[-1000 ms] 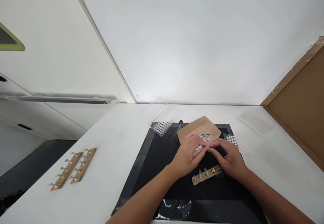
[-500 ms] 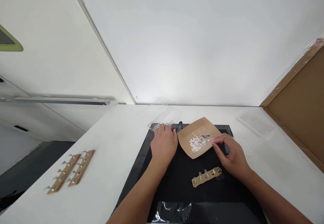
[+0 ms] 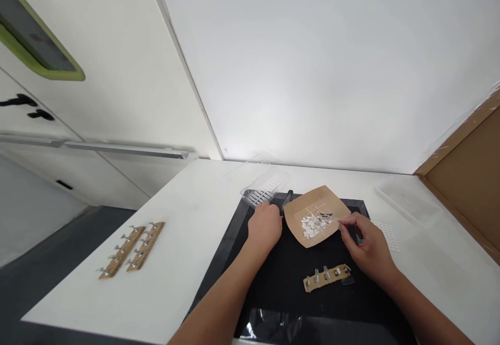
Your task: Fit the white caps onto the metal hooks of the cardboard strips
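My left hand (image 3: 265,226) is curled closed, its thumb side against the lower end of a black stick-like tool (image 3: 288,198). Whatever lies in those fingers is hidden. A brown paper tray (image 3: 296,207) holds a heap of small white pieces (image 3: 312,224), thin clear strips and a few dark bits. At the tray's right side my right hand (image 3: 361,238) has thumb and forefinger pinched together; what is between them is too small to tell. Below the tray, on the black mat (image 3: 281,277), lies a wooden strip (image 3: 327,277) with several metal knobs and clear plastic tabs.
Two hook strips, one a wooden hook strip (image 3: 146,246), lie at the left of the white table (image 3: 183,209). Behind my left hand is a clear plastic case (image 3: 269,183). A clear lid (image 3: 408,203), a white dotted sheet (image 3: 386,234) and a cardboard panel (image 3: 464,183) are on the right.
The camera has turned left, so everything sits further right. My left fingers have drawn back from the clear case and curled beside the black tool. My right hand stays pinched at the tray.
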Tool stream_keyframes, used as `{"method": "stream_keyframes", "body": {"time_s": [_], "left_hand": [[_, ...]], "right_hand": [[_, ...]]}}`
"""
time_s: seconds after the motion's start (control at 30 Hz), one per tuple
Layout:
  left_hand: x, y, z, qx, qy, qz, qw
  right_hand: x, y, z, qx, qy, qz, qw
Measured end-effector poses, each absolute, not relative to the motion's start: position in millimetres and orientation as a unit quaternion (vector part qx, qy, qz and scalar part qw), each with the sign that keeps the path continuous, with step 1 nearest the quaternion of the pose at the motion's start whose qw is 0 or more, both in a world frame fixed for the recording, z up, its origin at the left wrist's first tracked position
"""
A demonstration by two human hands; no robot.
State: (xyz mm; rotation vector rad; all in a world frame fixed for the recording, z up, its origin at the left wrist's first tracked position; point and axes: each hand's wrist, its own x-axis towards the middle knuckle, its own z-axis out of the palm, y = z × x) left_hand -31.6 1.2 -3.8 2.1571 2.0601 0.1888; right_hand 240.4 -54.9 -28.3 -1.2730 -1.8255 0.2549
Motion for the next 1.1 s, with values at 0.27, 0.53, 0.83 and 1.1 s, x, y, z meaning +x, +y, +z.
{"method": "stream_keyframes", "body": {"time_s": [0.27, 0.53, 0.83, 1.1], "left_hand": [[-37, 4, 2, 0.698, 0.708, 0.098, 0.048], [-35, 3, 11, 0.768, 0.531, 0.352, 0.059], [-2, -16, 1, 0.824, 0.333, 0.425, 0.172], [2, -15, -6, 0.810, 0.319, 0.446, 0.208]], "right_hand": [[235, -56, -33, -0.491, -0.745, 0.099, 0.441], [229, -53, -14, -0.504, -0.743, 0.086, 0.432], [210, -32, 12, -0.491, -0.767, -0.035, 0.410], [205, -26, 3, -0.469, -0.771, -0.036, 0.429]]}}
